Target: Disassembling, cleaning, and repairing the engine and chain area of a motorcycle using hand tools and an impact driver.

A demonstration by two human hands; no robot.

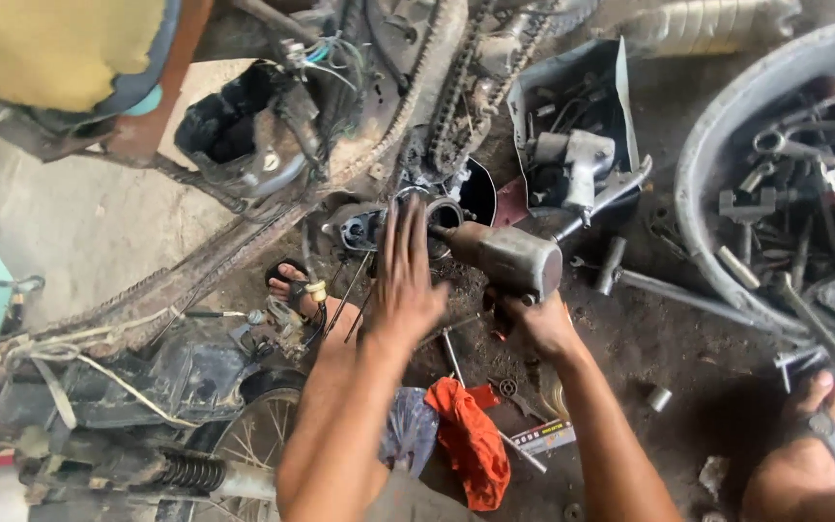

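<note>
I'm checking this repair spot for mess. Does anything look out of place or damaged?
Yes. The grimy drive chain hangs loose over the motorcycle, and bare wires stick out. Metal sockets and an orange rag lie scattered on the dirty floor.

Dusty grey concrete floor (99,227), oil-dark ground (669,338) under scattered clutter, flat daylight.

Bare forearms, dark strapped sandal (828,435)

soft, dim daylight falls evenly over the greasy floor (659,338) with faint shadows, the left hand (403,280) smeared by motion blur, and wide-lens bending at the edges.
</note>
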